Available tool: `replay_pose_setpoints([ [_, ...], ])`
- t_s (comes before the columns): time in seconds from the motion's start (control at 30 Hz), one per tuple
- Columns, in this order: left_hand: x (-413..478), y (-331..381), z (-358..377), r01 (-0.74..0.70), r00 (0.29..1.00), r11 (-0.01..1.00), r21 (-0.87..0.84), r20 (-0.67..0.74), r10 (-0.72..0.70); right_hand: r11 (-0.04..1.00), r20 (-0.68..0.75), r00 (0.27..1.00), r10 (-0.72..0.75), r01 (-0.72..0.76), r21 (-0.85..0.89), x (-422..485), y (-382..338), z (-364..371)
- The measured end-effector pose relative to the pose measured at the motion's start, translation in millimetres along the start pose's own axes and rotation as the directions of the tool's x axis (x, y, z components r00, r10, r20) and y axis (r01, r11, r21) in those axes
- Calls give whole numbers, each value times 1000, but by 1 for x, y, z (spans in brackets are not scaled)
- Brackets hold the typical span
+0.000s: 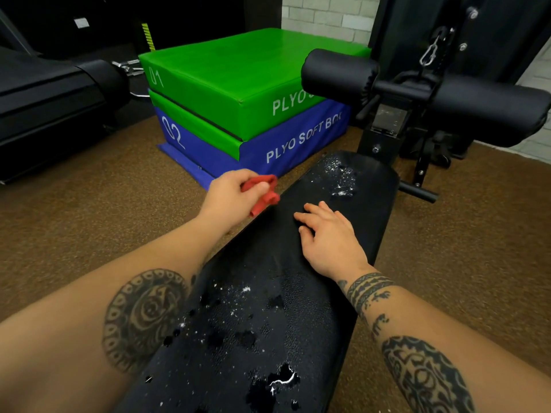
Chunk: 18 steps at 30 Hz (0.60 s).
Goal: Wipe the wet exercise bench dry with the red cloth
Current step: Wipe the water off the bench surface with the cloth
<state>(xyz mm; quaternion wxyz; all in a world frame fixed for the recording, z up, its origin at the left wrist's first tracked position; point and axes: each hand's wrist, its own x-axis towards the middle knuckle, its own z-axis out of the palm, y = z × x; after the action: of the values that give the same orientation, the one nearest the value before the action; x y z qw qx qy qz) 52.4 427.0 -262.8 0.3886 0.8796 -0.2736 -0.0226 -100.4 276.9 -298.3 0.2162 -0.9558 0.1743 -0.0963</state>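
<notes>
A long black padded exercise bench (pixel 366 210) runs from the bottom of the view up to the middle right. Water drops and puddles glisten at its far end and on its near half. My left hand (pixel 229 198) grips a bunched red cloth (pixel 264 192) just above the bench's left edge. My right hand (pixel 331 236) rests flat on the middle of the bench pad, fingers spread and pointing left.
Black foam leg rollers (pixel 340 74) on a metal post stand at the bench's far end. A green plyo box (pixel 238 81) stacked on a blue one (pixel 292 144) sits left of it. A black machine (pixel 50 105) is at far left. Brown speckled floor surrounds the bench.
</notes>
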Motion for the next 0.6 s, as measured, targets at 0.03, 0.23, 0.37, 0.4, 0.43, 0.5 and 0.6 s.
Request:
replay_pose_setpoints([
  [0.03,-4,8,3,-67,994,998,-13,89,68,1000,-2,1000,-1,1,-3,0,0,0],
  [0.23,3,5,31,-45,996,979,197,80,30,1000,2,1000,-1,1,-7,0,2,0],
  [0.37,14,11,35,77,996,948,309,-71,-57,1000,-10,1000,2,-2,-9,0,2,1],
  [0.4,17,12,34,122,988,949,292,-124,-89,1000,-13,1000,1,-1,-7,1,3,1],
  [0.43,19,14,32,147,982,955,257,-151,-110,1000,-15,1000,-2,2,-5,1,3,2],
  [0.5,18,18,31,85,994,977,197,-79,-71,1000,-13,1000,-4,4,-10,1,3,3],
  [0.6,7,16,30,-70,986,972,223,165,33,1000,-12,1000,-8,8,-14,1,2,2],
])
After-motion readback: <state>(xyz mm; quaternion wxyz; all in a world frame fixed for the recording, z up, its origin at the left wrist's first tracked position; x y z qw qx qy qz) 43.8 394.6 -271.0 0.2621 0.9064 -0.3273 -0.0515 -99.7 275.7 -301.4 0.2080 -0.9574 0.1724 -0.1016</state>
